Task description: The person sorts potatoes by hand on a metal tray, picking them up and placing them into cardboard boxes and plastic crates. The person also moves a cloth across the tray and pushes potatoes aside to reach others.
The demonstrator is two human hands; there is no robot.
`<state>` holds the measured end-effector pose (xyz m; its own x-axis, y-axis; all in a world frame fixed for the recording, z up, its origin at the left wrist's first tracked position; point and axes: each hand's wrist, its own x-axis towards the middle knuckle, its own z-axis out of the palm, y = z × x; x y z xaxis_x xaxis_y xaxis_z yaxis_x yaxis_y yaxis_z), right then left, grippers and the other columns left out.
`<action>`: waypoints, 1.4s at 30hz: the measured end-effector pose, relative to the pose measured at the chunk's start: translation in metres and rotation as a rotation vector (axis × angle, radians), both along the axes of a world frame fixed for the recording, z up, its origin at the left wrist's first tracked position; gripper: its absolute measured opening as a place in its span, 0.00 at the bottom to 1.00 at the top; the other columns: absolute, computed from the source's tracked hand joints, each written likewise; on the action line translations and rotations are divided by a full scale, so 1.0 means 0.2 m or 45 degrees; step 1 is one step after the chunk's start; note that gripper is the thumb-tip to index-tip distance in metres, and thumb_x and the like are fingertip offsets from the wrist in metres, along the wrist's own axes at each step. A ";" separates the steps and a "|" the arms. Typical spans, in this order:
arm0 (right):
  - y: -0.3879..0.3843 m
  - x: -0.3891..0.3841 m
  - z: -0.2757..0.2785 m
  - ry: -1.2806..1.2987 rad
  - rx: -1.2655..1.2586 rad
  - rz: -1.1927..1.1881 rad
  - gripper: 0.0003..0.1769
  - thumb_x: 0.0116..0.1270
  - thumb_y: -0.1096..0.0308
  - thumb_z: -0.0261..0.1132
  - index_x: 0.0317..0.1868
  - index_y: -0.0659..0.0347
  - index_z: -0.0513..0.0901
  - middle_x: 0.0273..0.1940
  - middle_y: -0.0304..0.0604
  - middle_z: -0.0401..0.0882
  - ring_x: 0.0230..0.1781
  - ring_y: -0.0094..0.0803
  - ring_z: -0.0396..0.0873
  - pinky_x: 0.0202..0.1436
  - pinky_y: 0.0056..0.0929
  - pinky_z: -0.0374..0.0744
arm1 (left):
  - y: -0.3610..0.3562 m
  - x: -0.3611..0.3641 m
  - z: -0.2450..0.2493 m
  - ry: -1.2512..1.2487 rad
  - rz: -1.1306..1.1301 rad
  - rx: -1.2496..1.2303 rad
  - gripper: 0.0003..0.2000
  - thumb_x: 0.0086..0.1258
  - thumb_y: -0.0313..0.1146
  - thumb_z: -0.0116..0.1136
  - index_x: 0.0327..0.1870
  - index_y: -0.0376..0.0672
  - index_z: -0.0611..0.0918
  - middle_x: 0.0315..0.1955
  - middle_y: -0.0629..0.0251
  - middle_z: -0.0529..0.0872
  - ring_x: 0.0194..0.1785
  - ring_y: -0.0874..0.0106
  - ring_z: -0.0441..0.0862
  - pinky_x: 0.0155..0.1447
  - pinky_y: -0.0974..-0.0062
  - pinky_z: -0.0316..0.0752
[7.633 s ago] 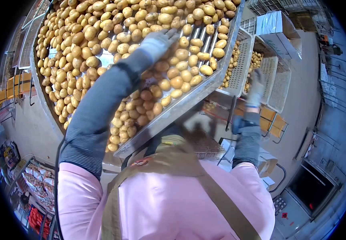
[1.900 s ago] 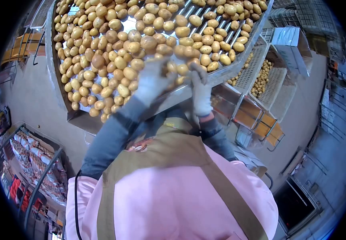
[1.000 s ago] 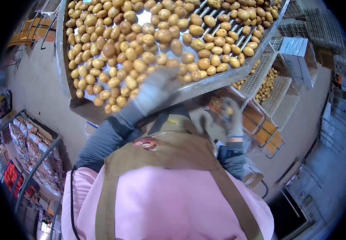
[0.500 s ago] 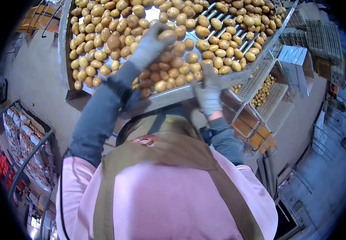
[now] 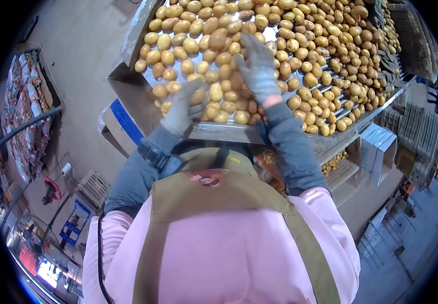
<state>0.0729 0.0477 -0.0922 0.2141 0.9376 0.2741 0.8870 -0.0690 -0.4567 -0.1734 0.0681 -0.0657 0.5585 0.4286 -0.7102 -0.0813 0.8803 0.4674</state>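
Many potatoes (image 5: 216,39) lie spread over a metal sorting table (image 5: 224,133), with more heaped on rollers (image 5: 325,88) at its right side. My left hand (image 5: 182,105), in a grey glove, is curled round a potato (image 5: 197,95) near the front edge. My right hand (image 5: 258,66), also gloved, reaches over the potatoes at the middle with its fingers apart. Its fingertips rest on or just above them, slightly blurred.
Below the table's right side are a perforated metal chute (image 5: 341,175) with small potatoes and a box-like bin (image 5: 377,144). Plastic crates (image 5: 416,121) are stacked at the far right. Filled net sacks (image 5: 24,116) lie at the left, and a crate (image 5: 93,188) stands on the floor.
The head view has shifted. My right hand has moved from the front edge onto the potatoes. My left hand has come back towards the front edge.
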 end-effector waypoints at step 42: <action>-0.71 0.05 -0.07 1.853 -0.094 -0.670 0.19 0.84 0.57 0.50 0.61 0.63 0.74 0.44 0.39 0.81 0.35 0.23 0.76 0.36 0.21 0.78 | 0.79 0.79 -0.12 0.844 -0.563 2.069 0.20 0.80 0.48 0.48 0.59 0.43 0.82 0.52 0.49 0.86 0.56 0.53 0.83 0.63 0.58 0.75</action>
<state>0.0837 -0.0941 -0.1059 0.5438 0.6752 -0.4984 -0.4357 -0.2804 -0.8553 -0.0144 0.2261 -0.0900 0.6403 0.7626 0.0919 0.5450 -0.5353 0.6454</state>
